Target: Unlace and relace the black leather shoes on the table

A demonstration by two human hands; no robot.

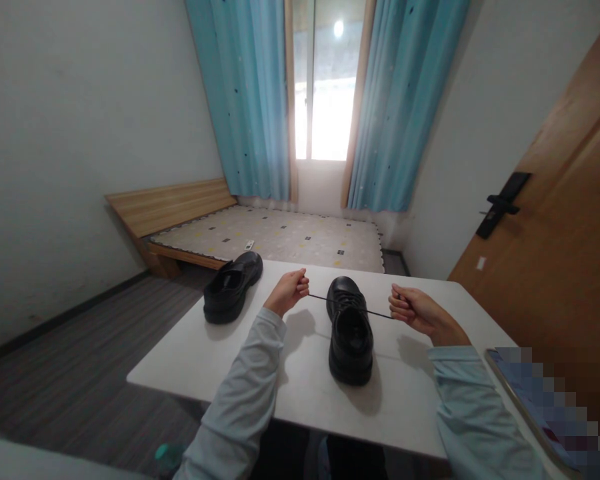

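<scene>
Left hand (291, 293), centre, and right hand (420, 312), centre-right, had fingers curled, pinching taut, thin black shoelace (380, 315). Smooth, round-toed lace-up shoe (351, 363) sat between.

Small room, pale walls (80, 100). Window (327, 120) at far end, lower pane glaring white; blue dotted curtains (253, 100) hang either side. Below it, a low bed: patterned mattress (285, 240), wooden headboard (180, 203) at left. Floor (70, 407) grey, wood-grained; dark skirting (80, 309). Brown door (570, 167) right, black handle (503, 205). White bench (180, 367) in foreground, rounded corners.
</scene>
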